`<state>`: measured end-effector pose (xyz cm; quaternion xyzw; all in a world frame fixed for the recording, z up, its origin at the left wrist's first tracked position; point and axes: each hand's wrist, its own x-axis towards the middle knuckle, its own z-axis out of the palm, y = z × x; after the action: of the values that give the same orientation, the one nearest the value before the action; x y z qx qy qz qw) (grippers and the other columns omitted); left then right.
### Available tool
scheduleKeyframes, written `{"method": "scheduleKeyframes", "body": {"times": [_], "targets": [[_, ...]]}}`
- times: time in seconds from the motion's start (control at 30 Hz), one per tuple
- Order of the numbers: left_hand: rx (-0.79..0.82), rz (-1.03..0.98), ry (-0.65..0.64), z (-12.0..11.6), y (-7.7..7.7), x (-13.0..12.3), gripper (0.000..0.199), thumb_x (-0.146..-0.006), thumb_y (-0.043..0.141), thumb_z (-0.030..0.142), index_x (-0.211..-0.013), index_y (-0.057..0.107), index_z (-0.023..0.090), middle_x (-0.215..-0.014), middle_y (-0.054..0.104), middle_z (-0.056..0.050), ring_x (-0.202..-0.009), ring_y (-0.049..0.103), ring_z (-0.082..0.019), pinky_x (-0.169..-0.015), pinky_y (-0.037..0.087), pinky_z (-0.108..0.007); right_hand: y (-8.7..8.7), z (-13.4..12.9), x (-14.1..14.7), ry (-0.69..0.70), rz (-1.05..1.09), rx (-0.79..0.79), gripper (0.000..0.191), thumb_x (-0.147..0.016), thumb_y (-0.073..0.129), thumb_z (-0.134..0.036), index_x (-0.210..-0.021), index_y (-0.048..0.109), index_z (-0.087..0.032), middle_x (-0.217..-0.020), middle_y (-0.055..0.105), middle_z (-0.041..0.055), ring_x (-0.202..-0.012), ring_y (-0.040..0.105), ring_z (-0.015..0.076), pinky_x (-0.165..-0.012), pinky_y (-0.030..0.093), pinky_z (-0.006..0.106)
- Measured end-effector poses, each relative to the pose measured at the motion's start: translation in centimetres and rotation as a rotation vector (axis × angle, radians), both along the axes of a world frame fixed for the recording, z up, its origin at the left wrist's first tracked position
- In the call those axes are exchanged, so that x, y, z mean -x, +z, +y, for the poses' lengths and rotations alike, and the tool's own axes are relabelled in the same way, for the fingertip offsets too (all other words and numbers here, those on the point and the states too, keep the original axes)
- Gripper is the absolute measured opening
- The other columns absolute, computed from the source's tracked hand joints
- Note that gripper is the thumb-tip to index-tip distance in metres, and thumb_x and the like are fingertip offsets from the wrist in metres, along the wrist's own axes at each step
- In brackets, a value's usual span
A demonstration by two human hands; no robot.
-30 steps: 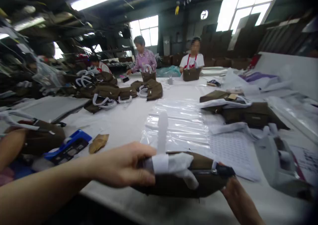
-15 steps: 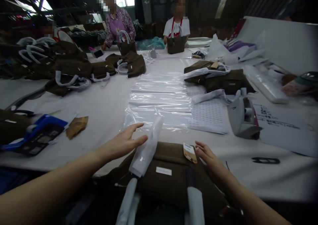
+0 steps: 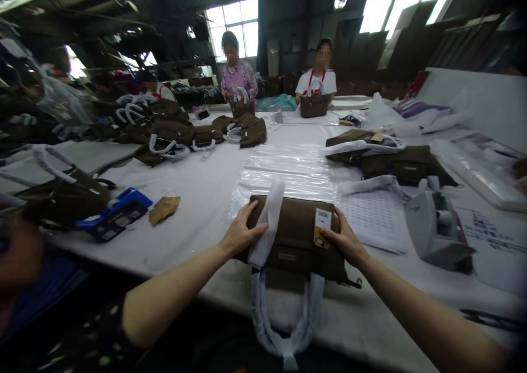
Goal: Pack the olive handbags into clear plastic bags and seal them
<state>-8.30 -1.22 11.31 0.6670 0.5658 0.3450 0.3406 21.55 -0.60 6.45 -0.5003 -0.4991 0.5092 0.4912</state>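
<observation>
- Now the fingers (image 3: 249,215) of the left hand (image 3: 242,231) lie open on the olive-brown handbag (image 3: 297,260), pressing rather than gripping, beside a white wrapping strip (image 3: 267,224).
- Fingers (image 3: 338,220) of the right hand (image 3: 346,239) rest open likewise, just below a paper tag (image 3: 323,226).
- Both hands have come down from hovering, and the bag now lies flat on the white table (image 3: 193,235).
- Its wrapped handles (image 3: 284,329) hang over the table edge.
- Beyond lies a clear plastic sheet (image 3: 284,170).
</observation>
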Motion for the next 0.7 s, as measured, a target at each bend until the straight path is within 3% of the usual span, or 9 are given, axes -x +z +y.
{"method": "scheduleKeyframes", "body": {"times": [0.13, 0.23, 0.3, 0.37, 0.43, 0.5, 0.57, 0.6, 0.7], "targets": [[-0.115, 0.041, 0.047, -1.9, -4.8, -0.2, 0.073, -0.075, 0.061, 0.044, -0.138, 0.033, 0.018, -0.145, 0.028, -0.014, -0.136, 0.022, -0.029, -0.111, 0.020, -0.046, -4.7, 0.2, -0.3, -0.023, -0.115, -0.143, 0.092, -0.060, 0.074, -0.051, -0.134, 0.025, -0.026, -0.131, 0.042, 0.0112, -0.120, 0.041, 0.0311, -0.103, 0.030, 0.052], [-0.120, 0.049, 0.025, -3.9, -5.9, 0.1, 0.072, -0.079, 0.058, 0.046, -0.140, 0.029, 0.022, -0.148, 0.023, -0.011, -0.137, 0.020, -0.027, -0.112, 0.020, -0.045, -5.5, -1.7, -0.8, -0.004, -0.168, -0.138, 0.091, -0.062, 0.074, -0.049, -0.135, 0.024, -0.028, -0.130, 0.041, 0.0104, -0.117, 0.043, 0.0311, -0.102, 0.032, 0.052], [-0.089, 0.057, -0.010, -4.7, -5.3, 0.5, 0.069, -0.080, 0.057, 0.046, -0.139, 0.031, 0.022, -0.147, 0.025, -0.011, -0.136, 0.022, -0.026, -0.112, 0.022, -0.044, -4.9, -2.2, -1.0, -0.007, -0.184, -0.094, 0.091, -0.062, 0.073, -0.051, -0.135, 0.023, -0.028, -0.128, 0.043, 0.0108, -0.114, 0.046, 0.0312, -0.100, 0.034, 0.052], [-0.128, 0.062, 0.073, -5.1, -4.1, 0.6, 0.057, -0.086, 0.048, 0.042, -0.138, 0.034, 0.022, -0.146, 0.029, -0.011, -0.135, 0.026, -0.025, -0.110, 0.027, -0.044, -4.0, -1.8, -1.0, 0.002, -0.214, -0.042, 0.091, -0.061, 0.073, -0.052, -0.134, 0.024, -0.026, -0.127, 0.044, 0.0114, -0.115, 0.046, 0.0315, -0.101, 0.033, 0.053], [-0.306, 0.117, 0.163, -5.1, -2.7, 0.0, 0.049, -0.092, 0.039, 0.033, -0.139, 0.031, 0.022, -0.146, 0.029, -0.010, -0.135, 0.026, -0.024, -0.109, 0.028, -0.045, -3.3, -1.0, -0.8, 0.054, -0.252, 0.000, 0.090, -0.062, 0.073, -0.052, -0.133, 0.025, -0.025, -0.129, 0.042, 0.0123, -0.118, 0.043, 0.0316, -0.103, 0.031, 0.052], [-0.535, 0.285, 0.045, -4.8, -1.5, -1.0, 0.051, -0.092, 0.038, 0.028, -0.141, 0.026, 0.022, -0.146, 0.031, -0.009, -0.136, 0.022, -0.025, -0.112, 0.020, -0.049, -2.6, -0.4, -0.4, 0.070, -0.304, -0.006, 0.089, -0.065, 0.071, -0.051, -0.136, 0.023, -0.025, -0.135, 0.037, 0.0131, -0.123, 0.039, 0.0315, -0.103, 0.033, 0.052], [-0.618, 0.515, -0.177, -3.8, -0.8, -2.0, 0.056, -0.090, 0.043, 0.029, -0.142, 0.024, 0.020, -0.145, 0.032, -0.008, -0.137, 0.019, -0.027, -0.113, 0.012, -0.051, -1.6, -0.5, 0.3, -0.003, -0.428, -0.106, 0.086, -0.070, 0.067, -0.050, -0.138, 0.020, -0.025, -0.141, 0.030, 0.0124, -0.127, 0.033, 0.0315, -0.104, 0.031, 0.053], [-0.594, 0.614, -0.227, -3.1, -0.7, -2.4, 0.057, -0.089, 0.044, 0.031, -0.141, 0.025, 0.019, -0.145, 0.032, -0.009, -0.137, 0.018, -0.028, -0.113, 0.011, -0.051, -1.1, -0.7, 0.9, -0.061, -0.520, -0.195, 0.083, -0.074, 0.065, -0.047, -0.139, 0.019, -0.025, -0.143, 0.027, 0.0113, -0.130, 0.029, 0.0312, -0.106, 0.028, 0.053], [-0.452, 0.774, -0.137, -0.7, -1.1, -2.9, 0.059, -0.090, 0.043, 0.035, -0.142, 0.024, 0.016, -0.148, 0.022, -0.013, -0.138, 0.012, -0.032, -0.110, 0.012, -0.055, 0.6, -1.3, 2.9, -0.112, -0.828, -0.482, 0.061, -0.086, 0.051, -0.031, -0.140, 0.022, -0.027, -0.148, 0.018, 0.0070, -0.135, 0.017, 0.0300, -0.109, 0.020, 0.055]]}}
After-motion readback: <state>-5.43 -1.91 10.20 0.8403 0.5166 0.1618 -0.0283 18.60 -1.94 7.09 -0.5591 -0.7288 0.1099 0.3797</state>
